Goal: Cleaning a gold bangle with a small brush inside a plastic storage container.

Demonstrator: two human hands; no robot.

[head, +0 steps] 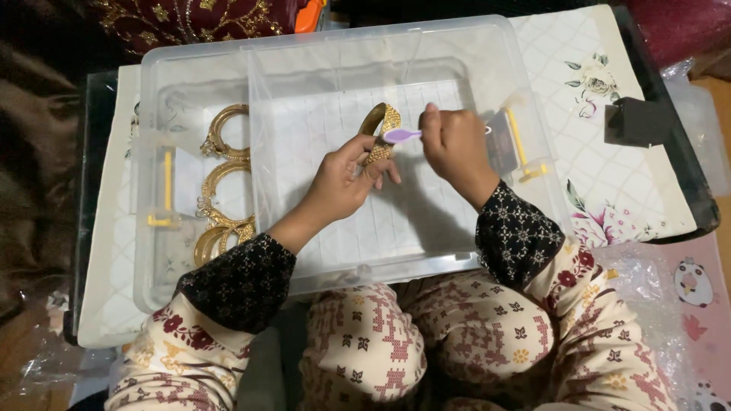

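Nearest you, your patterned sleeves reach forward from your lap over a clear plastic tray (426,262) resting on the counter. Your left hand (343,179) pinches a gold bangle (379,131) between thumb and fingers, holding it upright above the tray so its face is exposed, while your right hand (455,144) is pressed closed around a small lilac brush (401,135) whose tip touches the bangle. Farther left, beyond the tray wall, more gold bangles (222,186) lie in a row in the clear box (152,251), kept apart from the one in your grip.
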